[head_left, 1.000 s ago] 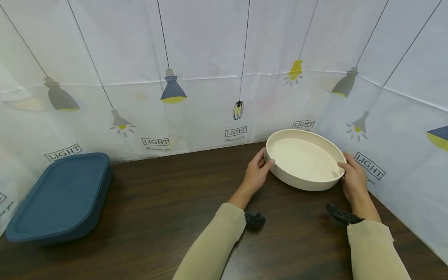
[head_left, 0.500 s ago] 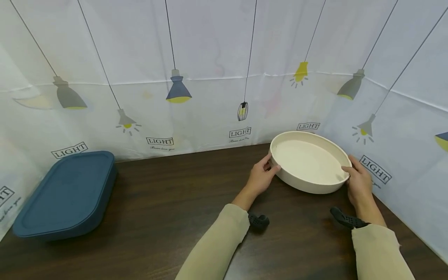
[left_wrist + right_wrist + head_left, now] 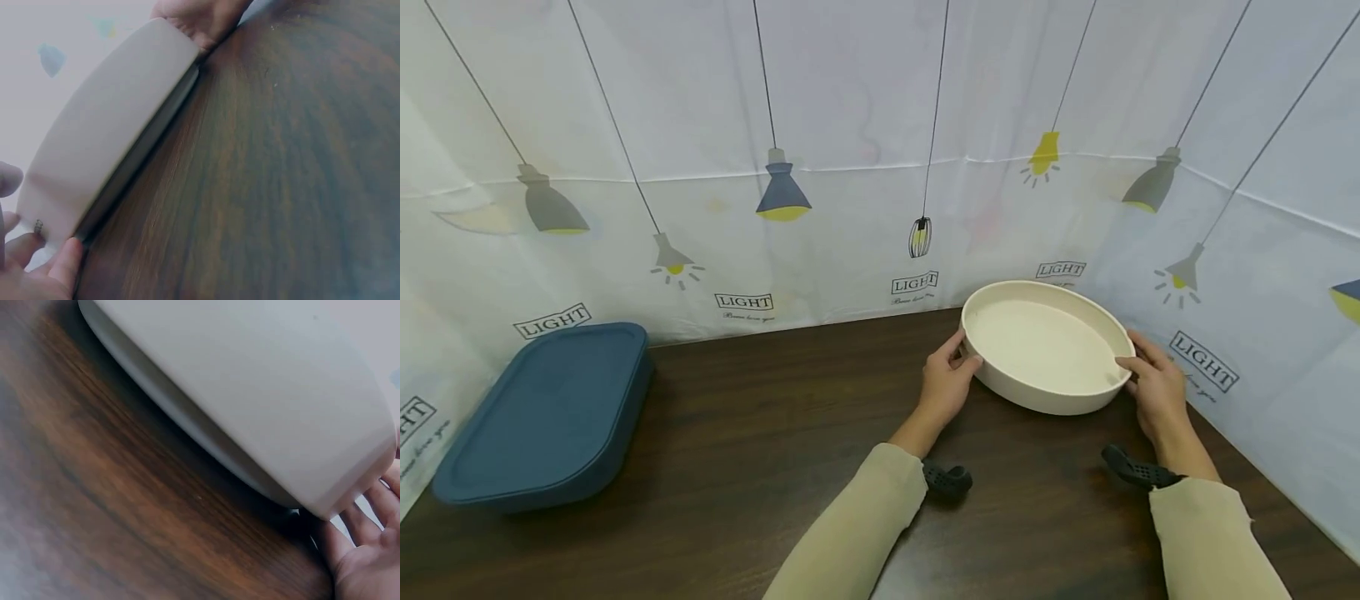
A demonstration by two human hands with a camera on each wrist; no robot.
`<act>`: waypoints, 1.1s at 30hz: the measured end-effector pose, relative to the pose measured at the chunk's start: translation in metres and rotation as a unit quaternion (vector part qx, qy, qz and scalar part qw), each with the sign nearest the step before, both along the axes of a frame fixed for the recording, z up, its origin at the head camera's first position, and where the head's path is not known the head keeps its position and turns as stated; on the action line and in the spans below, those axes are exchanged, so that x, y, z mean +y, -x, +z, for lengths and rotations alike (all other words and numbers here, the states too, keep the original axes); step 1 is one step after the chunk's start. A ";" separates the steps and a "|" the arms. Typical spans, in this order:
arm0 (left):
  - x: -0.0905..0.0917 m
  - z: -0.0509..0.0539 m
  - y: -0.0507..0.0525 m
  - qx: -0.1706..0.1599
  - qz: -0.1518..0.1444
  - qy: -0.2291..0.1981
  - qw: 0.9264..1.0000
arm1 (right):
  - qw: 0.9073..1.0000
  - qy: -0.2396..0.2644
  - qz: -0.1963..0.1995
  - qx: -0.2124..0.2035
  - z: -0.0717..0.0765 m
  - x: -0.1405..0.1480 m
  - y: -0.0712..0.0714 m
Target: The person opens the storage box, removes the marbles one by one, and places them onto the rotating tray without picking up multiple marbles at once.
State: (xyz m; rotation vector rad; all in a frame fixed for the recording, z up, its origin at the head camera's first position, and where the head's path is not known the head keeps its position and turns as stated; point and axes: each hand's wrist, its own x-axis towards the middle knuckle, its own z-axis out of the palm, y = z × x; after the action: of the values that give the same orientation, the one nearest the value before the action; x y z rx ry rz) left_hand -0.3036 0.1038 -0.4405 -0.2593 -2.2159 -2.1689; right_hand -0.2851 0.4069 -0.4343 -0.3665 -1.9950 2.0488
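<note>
A shallow, cream round tray point(image 3: 1041, 346) stands near the back right corner of the table. My left hand point(image 3: 946, 385) holds its left side, with the thumb near the rim and the fingers around the outer wall. On the right side, my right hand point(image 3: 1159, 393) grips it with the thumb over the rim. In the left wrist view, the tray's wall point(image 3: 112, 119) shows a small dark mark near my fingers. The right wrist view shows a narrower base point(image 3: 187, 419) under the wall, close to the wood. Most of my right fingers are hidden behind the tray in the head view.
A blue rounded box with a lid point(image 3: 550, 408) stands at the left on the dark wooden table point(image 3: 760, 417). White curtains point(image 3: 850, 100) with printed lamps rise behind the table and along its right side, close to the tray.
Over the last half second, the tray has slid slightly left, with both hands moving along on it. Before that, the head view shifted a little. The blue box has stayed in place.
</note>
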 end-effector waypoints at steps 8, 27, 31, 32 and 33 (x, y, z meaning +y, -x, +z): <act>-0.016 -0.001 -0.010 -0.004 0.018 -0.002 1.000 | 0.999 -0.035 0.017 -0.011 -0.002 -0.012 0.002; -0.141 0.034 -0.054 0.033 0.010 0.073 0.997 | 0.999 -0.007 -0.038 -0.014 0.004 -0.015 0.002; -0.174 0.054 -0.065 0.044 0.020 0.069 0.996 | 0.992 -0.089 -0.080 -0.032 0.014 -0.021 0.002; -0.183 0.059 -0.068 0.051 0.022 0.077 0.995 | 0.988 -0.115 -0.097 -0.034 0.017 -0.024 0.002; -0.193 0.063 -0.072 0.060 0.029 0.085 0.994 | 0.985 -0.128 -0.113 -0.028 0.022 -0.029 0.003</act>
State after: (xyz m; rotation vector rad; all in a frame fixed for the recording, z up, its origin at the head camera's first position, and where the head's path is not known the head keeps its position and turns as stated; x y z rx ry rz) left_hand -0.2312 -0.0889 -0.3775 -0.3162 -2.3133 -1.8853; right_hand -0.2880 0.3781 -0.4127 -0.5723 -2.1070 1.6416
